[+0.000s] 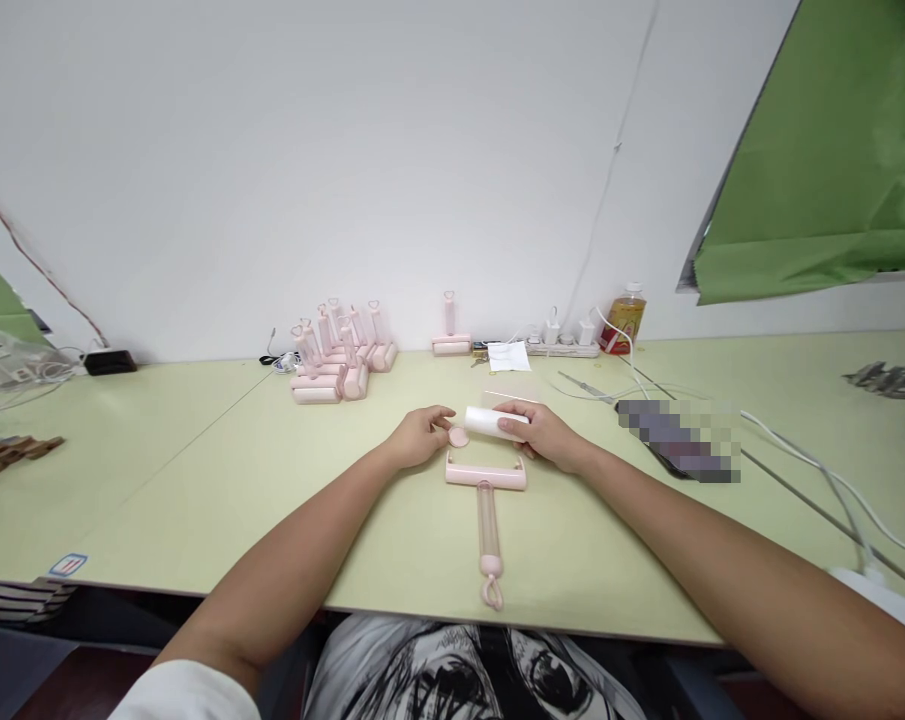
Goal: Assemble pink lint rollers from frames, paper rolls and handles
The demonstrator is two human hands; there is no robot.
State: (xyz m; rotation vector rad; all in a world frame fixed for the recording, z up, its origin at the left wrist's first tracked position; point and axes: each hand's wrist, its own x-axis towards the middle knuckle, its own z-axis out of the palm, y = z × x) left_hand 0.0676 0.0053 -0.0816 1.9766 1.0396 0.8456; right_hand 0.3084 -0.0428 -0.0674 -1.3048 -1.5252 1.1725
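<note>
Pink plastic lint-roller handle (pixel 487 500), one, lies flat on the pale green table (pixel 197 480) directly in front of the person, its frame end toward the hands, its looped tail toward the table's near edge. One white roll (pixel 495 423) sits just beyond the frame; right hand (pixel 546 437) has its grip closed around the roll's right end, thumb on top. One small pink round cap (pixel 459 437) lies on the table between the two hands, just beside the frame's left corner. Left hand (pixel 422 436): grip loose and holding nothing, fingertips touching or almost touching the cap, cannot tell which.

Behind, near the wall: a cluster of finished pink rollers (pixel 339 355), about seven or eight, handles upright; exact count unclear as they overlap. One more pink roller (pixel 450 330) stands alone to their right. One white slip of paper (pixel 509 356) beside it, then one white power strip (pixel 564 346) with plugs in it, and one bottle of yellow liquid (pixel 626 320).

Right side: a blurred dark flat object (pixel 677 440), white cables (pixel 812 460) running across the table. Green sheet (pixel 827 170) hangs upper right. Far left: brown pieces (pixel 9 452) in a heap, one small black box (pixel 109 361) at the wall. Nothing lies between the hands and the handle.
</note>
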